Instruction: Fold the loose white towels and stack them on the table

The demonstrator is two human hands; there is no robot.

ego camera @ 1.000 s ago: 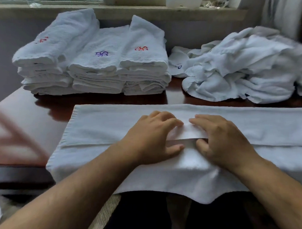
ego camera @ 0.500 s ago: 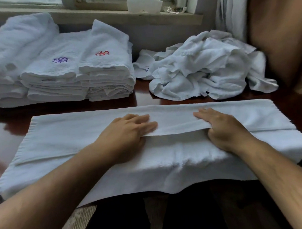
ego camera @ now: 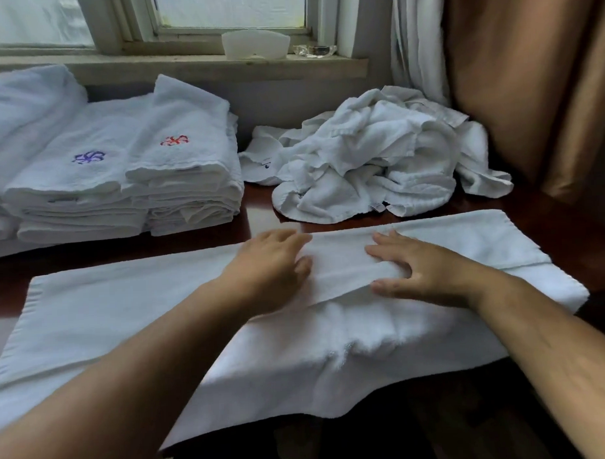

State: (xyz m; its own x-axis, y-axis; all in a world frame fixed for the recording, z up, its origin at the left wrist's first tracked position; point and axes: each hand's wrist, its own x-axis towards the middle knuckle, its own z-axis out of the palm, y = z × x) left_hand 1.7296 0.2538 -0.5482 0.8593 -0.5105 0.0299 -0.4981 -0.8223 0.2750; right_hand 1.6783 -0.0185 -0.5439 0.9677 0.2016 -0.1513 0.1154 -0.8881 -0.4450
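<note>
**Far left, back.** Folded stacks (ego camera: 121,187) of white towels, piles side by side and touching, stood on the dark wooden surface (ego camera: 256,217) below the window sill (ego camera: 185,67). One top towel bore a purple embroidered mark, its neighbour a red one. A strip of bare wood ran between the stacks' front edge and the next item.

**Left to right, near edge.** Spread towel (ego camera: 108,311), white, lay lengthwise along the near side of the surface, its near hem hanging over the edge. Its far long side was turned over toward the person, making a flap along the top.

**Centre.** Left hand (ego camera: 271,261) lay palm down on the flap, fingers straight and flat, gripping nothing. Right hand (ego camera: 429,269), near it with flap showing between them, had its fingers on top of the flap and its thumb tucked under the free edge, pinching the cloth.

**Centre, back.** A channel of open wood separated the stacks from the heap. On the sill above stood a white tub (ego camera: 255,42), with a small clear glass object just beside it.

**Centre right, back.** Loose heap (ego camera: 377,165) of crumpled white towels lay near the spread towel's far edge but apart from it, with a narrow band of wood between.

**Far right.** White curtain (ego camera: 414,43) and brown curtain (ego camera: 529,84) hung down past the surface's right end, closing that side, close to the heap.
</note>
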